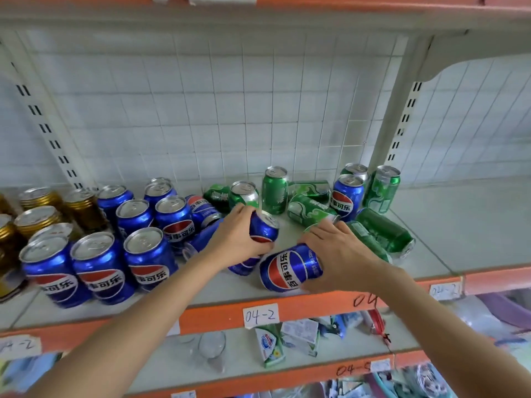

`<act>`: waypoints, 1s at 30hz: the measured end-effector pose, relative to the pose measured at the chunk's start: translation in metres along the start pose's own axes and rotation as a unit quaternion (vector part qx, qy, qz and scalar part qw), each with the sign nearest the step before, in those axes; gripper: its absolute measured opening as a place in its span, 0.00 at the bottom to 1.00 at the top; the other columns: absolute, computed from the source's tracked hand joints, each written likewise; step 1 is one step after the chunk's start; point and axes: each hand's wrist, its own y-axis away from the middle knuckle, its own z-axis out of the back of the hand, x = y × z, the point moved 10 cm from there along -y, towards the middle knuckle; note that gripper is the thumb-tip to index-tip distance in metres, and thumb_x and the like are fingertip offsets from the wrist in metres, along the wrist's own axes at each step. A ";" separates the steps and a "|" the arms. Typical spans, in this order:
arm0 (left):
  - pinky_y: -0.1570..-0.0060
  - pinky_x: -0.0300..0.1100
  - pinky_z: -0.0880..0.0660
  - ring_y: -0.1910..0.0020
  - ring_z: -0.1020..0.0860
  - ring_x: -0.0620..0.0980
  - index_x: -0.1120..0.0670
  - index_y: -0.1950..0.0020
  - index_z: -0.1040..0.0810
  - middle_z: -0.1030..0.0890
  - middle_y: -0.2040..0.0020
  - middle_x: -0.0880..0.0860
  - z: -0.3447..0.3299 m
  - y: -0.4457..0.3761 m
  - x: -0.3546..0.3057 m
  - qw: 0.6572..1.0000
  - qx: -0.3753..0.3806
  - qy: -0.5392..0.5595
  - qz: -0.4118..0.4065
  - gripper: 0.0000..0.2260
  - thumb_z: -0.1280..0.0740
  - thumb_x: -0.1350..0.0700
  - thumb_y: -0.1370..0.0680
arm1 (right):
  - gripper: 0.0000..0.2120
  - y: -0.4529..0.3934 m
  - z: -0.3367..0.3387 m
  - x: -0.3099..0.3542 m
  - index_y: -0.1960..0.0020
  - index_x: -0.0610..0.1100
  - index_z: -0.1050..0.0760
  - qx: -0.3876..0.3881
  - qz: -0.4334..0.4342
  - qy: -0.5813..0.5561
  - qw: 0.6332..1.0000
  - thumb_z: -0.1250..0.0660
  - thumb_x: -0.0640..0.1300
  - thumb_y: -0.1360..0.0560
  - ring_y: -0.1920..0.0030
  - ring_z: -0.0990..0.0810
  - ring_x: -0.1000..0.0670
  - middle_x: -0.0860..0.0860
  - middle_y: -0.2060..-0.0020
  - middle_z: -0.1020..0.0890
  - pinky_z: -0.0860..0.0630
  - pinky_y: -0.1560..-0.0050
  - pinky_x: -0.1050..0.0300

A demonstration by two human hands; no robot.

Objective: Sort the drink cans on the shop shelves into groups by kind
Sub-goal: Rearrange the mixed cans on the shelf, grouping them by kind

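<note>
Fingers of the left hand (238,231) curl round one blue can (263,227); the right hand (339,254) grips another blue can (290,268) lying near the shelf (425,219) edge. Left, gold cans (40,208) and upright blue ones (100,265) look grouped. Right, green cans (313,209) lie jumbled with a stray blue can (346,196), seemingly unsorted.

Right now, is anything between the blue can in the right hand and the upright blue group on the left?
Yes. The left hand, gripping another blue can, and tipped blue cans lie between the right hand's can and the upright blue group.
</note>
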 end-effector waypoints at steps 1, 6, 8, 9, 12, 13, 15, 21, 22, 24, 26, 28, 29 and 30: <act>0.50 0.38 0.31 0.49 0.28 0.46 0.54 0.41 0.29 0.29 0.47 0.48 0.011 0.011 0.003 1.000 -0.022 0.004 0.001 0.27 0.23 0.49 0.35 | 0.30 -0.002 -0.002 -0.003 0.40 0.50 0.31 -0.004 -0.011 -0.018 1.000 0.34 0.66 0.35 0.46 0.32 0.53 0.55 0.48 0.25 0.40 0.39 0.57; 0.49 0.35 0.32 0.47 0.27 0.43 0.52 0.40 0.29 0.25 0.45 0.46 0.040 0.049 0.029 0.995 -0.074 0.050 0.034 0.28 0.22 0.50 0.35 | 0.24 -0.014 -0.013 -0.036 0.48 0.47 0.26 -0.041 -0.165 -0.288 0.942 0.26 0.59 0.37 0.59 0.21 0.52 0.52 0.57 0.19 0.24 0.54 0.56; 0.49 0.34 0.32 0.46 0.27 0.42 0.51 0.40 0.30 0.25 0.45 0.44 0.041 0.054 0.032 0.995 -0.074 0.054 0.035 0.28 0.22 0.49 0.35 | 0.20 -0.013 -0.020 -0.050 0.49 0.43 0.24 -0.099 -0.262 -0.477 0.833 0.25 0.53 0.35 0.62 0.18 0.47 0.46 0.60 0.17 0.21 0.57 0.50; 0.49 0.34 0.31 0.46 0.26 0.42 0.50 0.40 0.30 0.25 0.45 0.44 0.042 0.055 0.032 0.995 -0.073 0.055 0.033 0.28 0.22 0.49 0.36 | 0.20 -0.014 -0.027 -0.051 0.48 0.42 0.24 -0.115 -0.292 -0.575 0.756 0.25 0.51 0.35 0.61 0.18 0.45 0.44 0.60 0.17 0.21 0.57 0.48; 0.48 0.36 0.30 0.47 0.26 0.42 0.49 0.42 0.30 0.25 0.47 0.43 0.042 0.053 0.031 0.996 -0.069 0.053 0.027 0.27 0.23 0.48 0.35 | 0.34 -0.033 -0.037 -0.032 0.41 0.39 0.25 -0.086 -0.255 -0.794 0.545 0.23 0.55 0.42 0.58 0.18 0.47 0.43 0.53 0.16 0.22 0.57 0.55; 0.49 0.36 0.30 0.48 0.26 0.42 0.49 0.42 0.30 0.25 0.47 0.42 0.043 0.052 0.030 0.996 -0.067 0.049 0.023 0.26 0.23 0.48 0.35 | 0.38 -0.040 -0.035 -0.024 0.41 0.38 0.25 -0.065 -0.223 -0.827 0.513 0.21 0.56 0.45 0.55 0.18 0.48 0.43 0.51 0.17 0.22 0.56 0.57; 0.50 0.35 0.30 0.49 0.26 0.41 0.49 0.42 0.31 0.25 0.47 0.42 0.042 0.050 0.030 0.997 -0.061 0.038 0.016 0.26 0.23 0.47 0.35 | 0.35 -0.049 -0.029 -0.009 0.42 0.39 0.24 -0.032 -0.155 -0.865 0.476 0.19 0.52 0.44 0.49 0.18 0.45 0.42 0.48 0.18 0.21 0.50 0.54; 0.49 0.36 0.30 0.47 0.27 0.42 0.50 0.41 0.32 0.26 0.45 0.43 0.039 0.048 0.029 0.998 -0.049 0.032 0.003 0.27 0.24 0.46 0.34 | 0.32 -0.069 -0.026 -0.024 0.39 0.41 0.30 -0.064 -0.172 -0.636 0.749 0.22 0.34 0.41 0.48 0.19 0.46 0.46 0.50 0.18 0.23 0.48 0.52; 0.49 0.36 0.30 0.47 0.27 0.42 0.50 0.40 0.32 0.26 0.44 0.43 0.038 0.047 0.030 0.998 -0.048 0.033 0.004 0.28 0.24 0.46 0.34 | 0.36 -0.073 -0.030 -0.025 0.38 0.43 0.31 -0.057 -0.184 -0.592 0.783 0.21 0.35 0.42 0.48 0.19 0.48 0.48 0.49 0.18 0.23 0.45 0.51; 0.50 0.36 0.30 0.47 0.27 0.41 0.50 0.40 0.32 0.25 0.44 0.43 0.038 0.047 0.030 0.998 -0.052 0.031 0.006 0.29 0.24 0.46 0.34 | 0.39 -0.084 -0.039 -0.023 0.37 0.45 0.33 -0.041 -0.200 -0.527 0.825 0.19 0.39 0.44 0.47 0.21 0.50 0.50 0.47 0.19 0.25 0.43 0.53; 0.52 0.37 0.30 0.48 0.26 0.42 0.49 0.41 0.32 0.25 0.45 0.43 0.039 0.048 0.032 0.998 -0.062 0.024 0.009 0.27 0.24 0.45 0.35 | 0.39 -0.092 -0.042 -0.020 0.36 0.44 0.36 -0.035 -0.221 -0.449 0.865 0.20 0.41 0.42 0.48 0.23 0.49 0.50 0.46 0.21 0.28 0.47 0.57; 0.51 0.38 0.29 0.48 0.25 0.43 0.49 0.42 0.32 0.24 0.46 0.43 0.039 0.049 0.034 0.997 -0.068 0.024 0.015 0.27 0.24 0.45 0.34 | 0.39 -0.095 -0.042 -0.017 0.35 0.44 0.38 -0.031 -0.224 -0.361 0.905 0.21 0.42 0.39 0.46 0.24 0.46 0.48 0.45 0.22 0.30 0.50 0.58; 0.51 0.39 0.29 0.48 0.25 0.44 0.50 0.42 0.32 0.24 0.45 0.44 0.039 0.049 0.034 0.997 -0.072 0.026 0.016 0.26 0.24 0.45 0.34 | 0.39 -0.095 -0.044 -0.019 0.34 0.44 0.39 -0.026 -0.228 -0.324 0.918 0.21 0.43 0.38 0.44 0.24 0.45 0.47 0.44 0.23 0.31 0.50 0.57; 0.51 0.39 0.28 0.48 0.25 0.44 0.50 0.42 0.32 0.24 0.45 0.45 0.038 0.049 0.033 0.997 -0.077 0.028 0.015 0.26 0.24 0.45 0.34 | 0.39 -0.095 -0.047 -0.024 0.34 0.44 0.39 -0.018 -0.236 -0.303 0.923 0.22 0.44 0.38 0.43 0.24 0.44 0.47 0.43 0.23 0.30 0.50 0.56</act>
